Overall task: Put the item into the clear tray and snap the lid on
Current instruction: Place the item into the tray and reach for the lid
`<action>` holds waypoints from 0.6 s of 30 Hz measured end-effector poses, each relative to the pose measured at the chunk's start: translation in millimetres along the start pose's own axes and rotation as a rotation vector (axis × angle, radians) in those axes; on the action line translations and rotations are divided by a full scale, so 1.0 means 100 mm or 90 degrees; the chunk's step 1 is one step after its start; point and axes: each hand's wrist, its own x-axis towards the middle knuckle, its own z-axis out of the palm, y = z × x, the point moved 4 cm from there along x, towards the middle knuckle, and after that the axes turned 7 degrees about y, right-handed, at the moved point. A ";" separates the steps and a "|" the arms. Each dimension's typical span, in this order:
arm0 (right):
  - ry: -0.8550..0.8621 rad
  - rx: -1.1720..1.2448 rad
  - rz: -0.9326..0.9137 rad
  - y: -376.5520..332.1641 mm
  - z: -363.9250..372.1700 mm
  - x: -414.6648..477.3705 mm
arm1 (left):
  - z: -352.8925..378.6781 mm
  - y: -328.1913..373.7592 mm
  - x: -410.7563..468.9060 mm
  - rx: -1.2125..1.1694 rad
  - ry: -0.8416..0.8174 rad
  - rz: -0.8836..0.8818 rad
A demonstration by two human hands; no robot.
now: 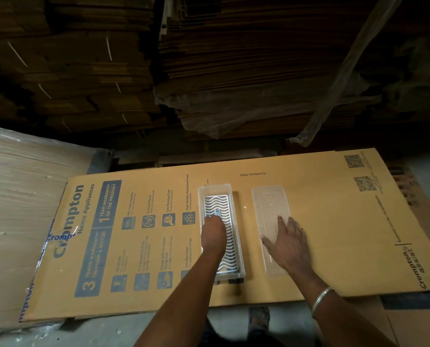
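Observation:
A long clear tray [202, 196] stands lengthwise on a printed cardboard sheet. Inside it lies a white insert with a wavy slotted pattern [217, 205]. My left hand [212, 234] reaches down into the tray, its fingers pressed on the insert near the middle. To the right, the clear lid [267, 204] lies flat on the cardboard, parallel to the tray and apart from it. My right hand [287, 242] rests flat on the near half of the lid with fingers spread. A metal bangle sits on that wrist.
The flattened printed carton [334, 221] serves as the work surface. A wrapped stack of boards [16, 196] lies at the left. Tall piles of flattened cardboard [234, 58] rise behind. My sandalled foot [259, 319] shows below the carton's near edge.

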 end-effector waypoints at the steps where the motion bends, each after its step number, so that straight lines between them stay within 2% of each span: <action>1: -0.015 -0.015 0.023 -0.02 0.01 0.01 | -0.01 0.01 0.01 0.001 -0.006 0.004; 3: -0.045 -0.035 0.064 -0.05 0.03 0.02 | -0.06 0.01 0.00 0.016 -0.012 0.021; 6: -0.049 -0.034 0.097 -0.11 0.03 0.05 | -0.20 -0.06 -0.05 -0.011 0.034 0.054; 11: -0.047 -0.022 0.118 -0.19 -0.06 0.11 | -0.39 -0.45 -0.13 -0.212 0.137 0.004; 18: -0.028 0.049 0.083 -0.53 -0.40 0.00 | -0.39 -0.87 -0.14 -0.321 0.070 -0.042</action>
